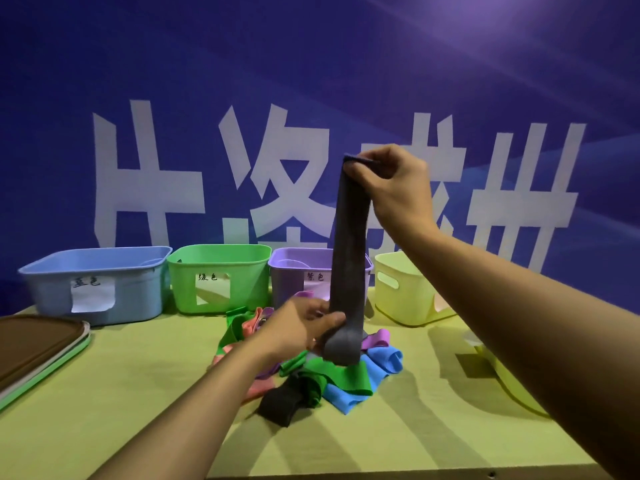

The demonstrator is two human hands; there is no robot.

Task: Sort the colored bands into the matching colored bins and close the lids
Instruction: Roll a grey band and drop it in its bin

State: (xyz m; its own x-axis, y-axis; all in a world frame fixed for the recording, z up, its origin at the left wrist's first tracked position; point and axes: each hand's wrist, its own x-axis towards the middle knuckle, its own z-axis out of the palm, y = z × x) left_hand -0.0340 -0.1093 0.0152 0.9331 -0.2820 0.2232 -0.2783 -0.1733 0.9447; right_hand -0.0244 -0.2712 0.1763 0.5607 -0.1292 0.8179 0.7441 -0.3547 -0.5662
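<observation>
hands (pixel 394 174) two, gripping one grey band (pixel 348 258), four bins (pixel 218 275), lids stack (pixel 38 344)

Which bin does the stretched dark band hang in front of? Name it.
The purple bin, third from the left. The dark grey band, held between the right hand and left hand, crosses its right front; the other bins stand uncovered.

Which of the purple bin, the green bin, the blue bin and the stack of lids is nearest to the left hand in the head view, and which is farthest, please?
From the left hand:
1. Purple bin, just behind it.
2. Green bin, behind and to the left.
3. Blue bin, farther left.
4. Stack of lids, at the table's far left edge.
</observation>
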